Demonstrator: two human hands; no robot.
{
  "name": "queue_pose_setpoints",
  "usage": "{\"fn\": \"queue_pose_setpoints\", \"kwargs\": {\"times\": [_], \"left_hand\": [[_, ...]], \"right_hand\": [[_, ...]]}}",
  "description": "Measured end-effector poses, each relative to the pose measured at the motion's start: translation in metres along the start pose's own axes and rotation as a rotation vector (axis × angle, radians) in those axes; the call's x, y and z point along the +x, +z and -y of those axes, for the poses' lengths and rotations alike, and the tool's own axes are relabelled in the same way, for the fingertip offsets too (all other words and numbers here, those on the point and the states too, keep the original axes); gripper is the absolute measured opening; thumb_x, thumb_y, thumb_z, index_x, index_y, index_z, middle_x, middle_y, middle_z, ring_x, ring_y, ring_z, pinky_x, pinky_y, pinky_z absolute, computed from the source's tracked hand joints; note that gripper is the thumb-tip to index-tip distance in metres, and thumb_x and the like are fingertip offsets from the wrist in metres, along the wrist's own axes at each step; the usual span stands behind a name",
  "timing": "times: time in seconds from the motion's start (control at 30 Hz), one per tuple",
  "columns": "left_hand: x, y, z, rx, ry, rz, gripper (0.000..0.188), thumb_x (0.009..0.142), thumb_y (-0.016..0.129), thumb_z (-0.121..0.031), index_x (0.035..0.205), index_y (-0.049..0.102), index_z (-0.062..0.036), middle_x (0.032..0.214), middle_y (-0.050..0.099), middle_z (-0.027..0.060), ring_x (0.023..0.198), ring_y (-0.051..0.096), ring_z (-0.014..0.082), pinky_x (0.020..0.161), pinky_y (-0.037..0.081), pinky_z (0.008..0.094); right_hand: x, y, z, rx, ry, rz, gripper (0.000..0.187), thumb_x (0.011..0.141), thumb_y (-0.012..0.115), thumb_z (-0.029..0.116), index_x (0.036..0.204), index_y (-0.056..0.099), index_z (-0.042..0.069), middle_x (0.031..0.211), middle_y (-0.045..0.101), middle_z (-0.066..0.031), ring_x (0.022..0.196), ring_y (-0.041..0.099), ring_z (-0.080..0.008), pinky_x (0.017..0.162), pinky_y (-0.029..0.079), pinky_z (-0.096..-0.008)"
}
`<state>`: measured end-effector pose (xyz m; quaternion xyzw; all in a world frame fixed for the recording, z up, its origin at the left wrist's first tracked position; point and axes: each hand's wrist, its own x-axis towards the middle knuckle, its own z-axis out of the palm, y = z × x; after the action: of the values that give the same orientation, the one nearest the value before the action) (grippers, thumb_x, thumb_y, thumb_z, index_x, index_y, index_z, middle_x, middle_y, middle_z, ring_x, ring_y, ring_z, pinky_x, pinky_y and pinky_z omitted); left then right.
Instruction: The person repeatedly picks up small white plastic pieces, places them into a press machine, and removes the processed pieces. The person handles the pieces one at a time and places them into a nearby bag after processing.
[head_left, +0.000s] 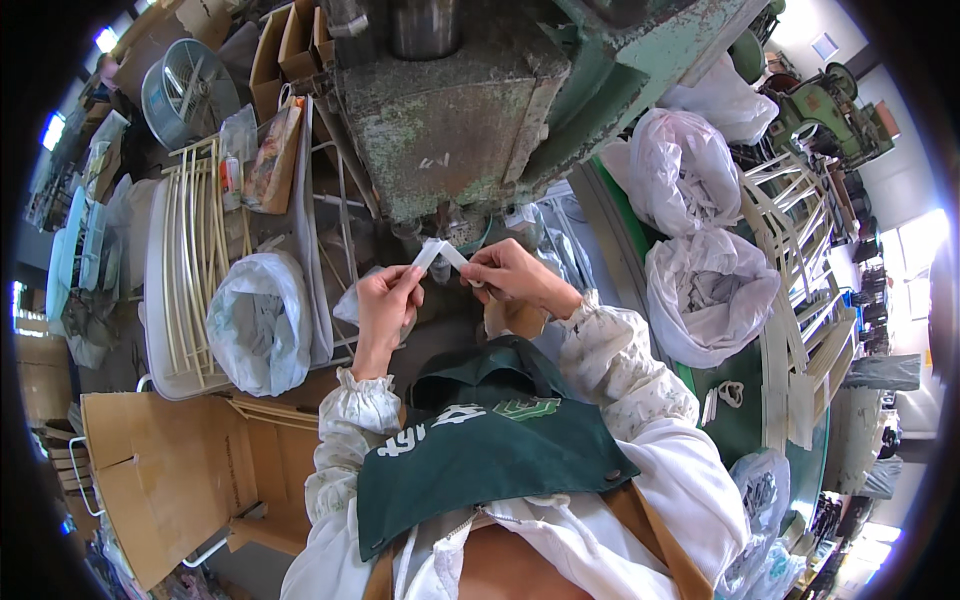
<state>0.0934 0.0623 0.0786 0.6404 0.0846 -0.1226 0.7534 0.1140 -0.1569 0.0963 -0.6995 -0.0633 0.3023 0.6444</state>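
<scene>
A bent strip [432, 252] is being pinched by left hand [391, 298] and right hand [512, 274]. Slippage is being risked — should either loosen.

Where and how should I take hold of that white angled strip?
Probably grip the white angled strip at its bend, coming from above: the bend shows uncovered, while the left hand and right hand pinch its two legs.

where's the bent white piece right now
In the head view, the bent white piece is near the centre, held by the left hand and the right hand, just below the green machine in the picture.
</scene>
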Motion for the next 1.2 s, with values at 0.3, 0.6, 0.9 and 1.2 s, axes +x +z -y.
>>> {"fn": "queue_pose_setpoints", "kwargs": {"times": [0.3, 0.6, 0.9, 1.2], "left_hand": [[-0.003, 0.005, -0.023, 0.032, 0.025, -0.013, 0.021, 0.090, 0.062, -0.015, 0.086, 0.065, 0.0046, 0.056, 0.052, 0.0007, 0.039, 0.038, 0.0033, 0.035, 0.024, 0.0185], [-0.059, 0.001, -0.022, 0.313, 0.452, 0.095, 0.015, 0.092, 0.056, -0.006, 0.099, 0.066, 0.0034, 0.068, 0.061, 0.0061, 0.049, 0.050, 0.0066, 0.043, 0.037, 0.0197], [-0.108, 0.006, -0.073, 1.131, 1.548, 0.238, 0.025, 0.078, 0.066, -0.004, 0.103, 0.065, -0.0076, 0.096, 0.065, 0.0106, 0.075, 0.065, 0.0192, 0.069, 0.043, 0.0316], [-0.093, 0.059, -0.071, 1.012, 1.992, 0.279, 0.018, 0.074, 0.068, -0.012, 0.090, 0.068, -0.0041, 0.079, 0.065, 0.0071, 0.061, 0.058, 0.0173, 0.057, 0.038, 0.0281]], "right_hand": [[-0.004, -0.004, 0.009, 0.043, -0.013, -0.019, 0.028, 0.093, 0.060, 0.023, 0.084, 0.065, -0.003, 0.059, 0.056, -0.0002, 0.045, 0.040, -0.0020, 0.041, 0.027, -0.0191], [-0.051, 0.035, 0.008, -0.088, -0.443, -0.111, 0.021, 0.096, 0.055, 0.016, 0.092, 0.061, -0.003, 0.076, 0.065, -0.0067, 0.065, 0.058, -0.0089, 0.058, 0.046, -0.0241], [-0.108, 0.053, 0.023, -0.628, -1.171, -0.490, 0.037, 0.070, 0.073, 0.011, 0.105, 0.067, 0.002, 0.110, 0.066, -0.0107, 0.103, 0.060, -0.0320, 0.090, 0.048, -0.0434], [-0.153, 0.018, -0.003, -0.105, -1.216, -0.313, 0.015, 0.085, 0.064, 0.008, 0.093, 0.052, 0.006, 0.128, 0.053, -0.0263, 0.123, 0.046, -0.0446, 0.100, 0.037, -0.0524]]}}
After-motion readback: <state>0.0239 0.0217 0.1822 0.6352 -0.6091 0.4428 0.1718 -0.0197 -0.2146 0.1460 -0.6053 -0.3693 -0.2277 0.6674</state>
